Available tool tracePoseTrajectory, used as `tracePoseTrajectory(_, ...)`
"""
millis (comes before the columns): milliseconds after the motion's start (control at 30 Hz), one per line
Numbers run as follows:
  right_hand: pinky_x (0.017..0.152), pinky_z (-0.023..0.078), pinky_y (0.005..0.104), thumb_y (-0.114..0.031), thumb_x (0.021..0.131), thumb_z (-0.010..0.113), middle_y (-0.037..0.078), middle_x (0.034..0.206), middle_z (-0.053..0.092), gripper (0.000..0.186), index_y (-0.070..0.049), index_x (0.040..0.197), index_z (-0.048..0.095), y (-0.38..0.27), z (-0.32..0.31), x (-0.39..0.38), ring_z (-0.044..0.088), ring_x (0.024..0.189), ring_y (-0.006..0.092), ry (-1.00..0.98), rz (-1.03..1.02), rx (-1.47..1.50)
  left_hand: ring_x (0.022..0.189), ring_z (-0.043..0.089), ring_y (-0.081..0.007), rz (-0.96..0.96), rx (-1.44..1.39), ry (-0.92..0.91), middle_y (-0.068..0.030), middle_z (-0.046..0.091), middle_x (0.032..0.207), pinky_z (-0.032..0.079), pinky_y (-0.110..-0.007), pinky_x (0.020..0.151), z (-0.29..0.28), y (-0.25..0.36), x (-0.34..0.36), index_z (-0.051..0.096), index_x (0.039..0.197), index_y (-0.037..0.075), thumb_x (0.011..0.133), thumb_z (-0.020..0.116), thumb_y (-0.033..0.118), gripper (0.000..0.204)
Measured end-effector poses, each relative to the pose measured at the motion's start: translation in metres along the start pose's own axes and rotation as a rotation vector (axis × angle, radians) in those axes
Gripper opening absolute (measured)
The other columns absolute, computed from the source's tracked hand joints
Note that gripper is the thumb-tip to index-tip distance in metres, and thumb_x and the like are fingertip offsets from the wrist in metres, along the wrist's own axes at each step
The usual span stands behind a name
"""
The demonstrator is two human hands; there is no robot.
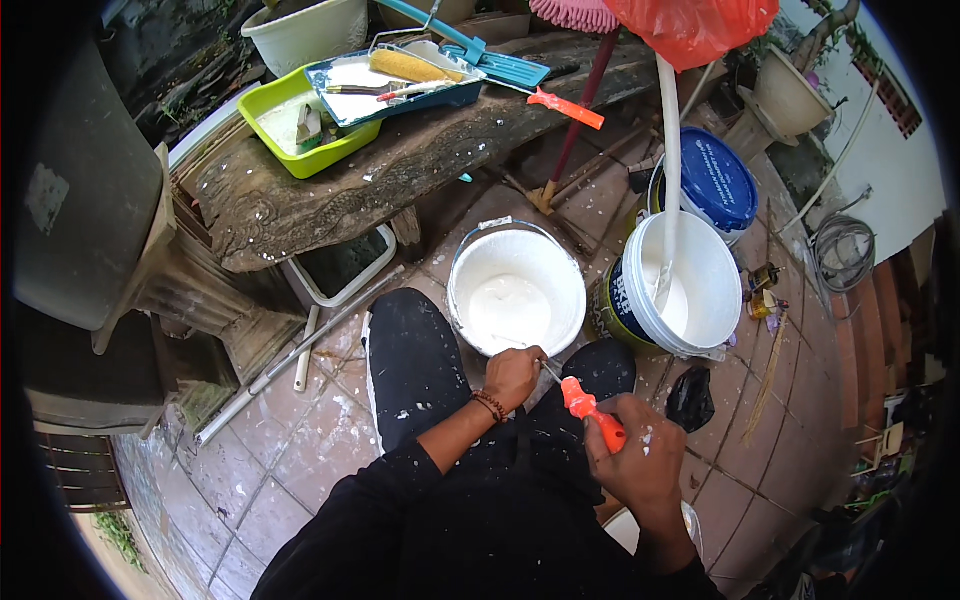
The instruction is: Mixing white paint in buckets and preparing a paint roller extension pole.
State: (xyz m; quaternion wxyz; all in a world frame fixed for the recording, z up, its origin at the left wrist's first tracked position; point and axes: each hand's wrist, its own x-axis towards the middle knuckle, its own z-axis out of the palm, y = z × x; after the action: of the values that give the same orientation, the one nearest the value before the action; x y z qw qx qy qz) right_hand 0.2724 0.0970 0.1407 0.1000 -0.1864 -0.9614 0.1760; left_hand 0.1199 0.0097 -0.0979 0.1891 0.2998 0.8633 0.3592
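My right hand (640, 455) is closed around the orange handle (590, 405) of what looks like a paint roller frame. Its thin metal rod runs up and left into my left hand (513, 378), whose fingers are closed on it. The far end of the rod is hard to make out near the bucket rim. Directly beyond my left hand, between my knees, stands a white bucket (468, 290) with white paint (508, 308) in the bottom. Both hands are at its near side, over my lap. White specks mark my right hand.
A paint pail (628, 275) with a pale pole (669, 150) stands right, before a blue-lidded bucket (715, 180). On the wooden bench (400, 165) lie a green tray (325, 165), a blue tray (465, 95) and a yellow roller (412, 66). A black bag (690, 398) lies right.
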Motion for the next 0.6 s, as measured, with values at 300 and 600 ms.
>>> tracePoseTrajectory(300, 0.061, 0.056, 0.0438, -0.023, 0.086, 0.079, 0.012, 0.085, 0.073, 0.018, -0.008, 0.089, 0.070, -0.011, -0.018, 0.018, 0.072, 0.071, 0.0358, 0.020, -0.017, -0.033, 0.087, 0.075, -0.0397, -0.004, -0.072, -0.005, -0.0201, 0.076, 0.088, 0.058, -0.050, 0.083, -0.010, 0.016, -0.012, 0.080, 0.108, 0.013, 0.098, 0.061, 0.018, 0.022)
tracePoseTrajectory(600, 0.057, 0.054, 0.0407, -0.015, 0.086, 0.080, 0.010, 0.079, 0.065, 0.015, -0.007, 0.089, 0.068, 0.001, 0.029, 0.002, 0.068, 0.067, 0.0318, 0.064, -0.175, 0.019, 0.087, 0.076, -0.0372, -0.031, 0.003, 0.057, -0.0176, 0.078, 0.089, 0.058, -0.049, 0.081, -0.013, -0.010, 0.014, 0.080, 0.108, 0.015, 0.098, 0.063, 0.019, 0.021)
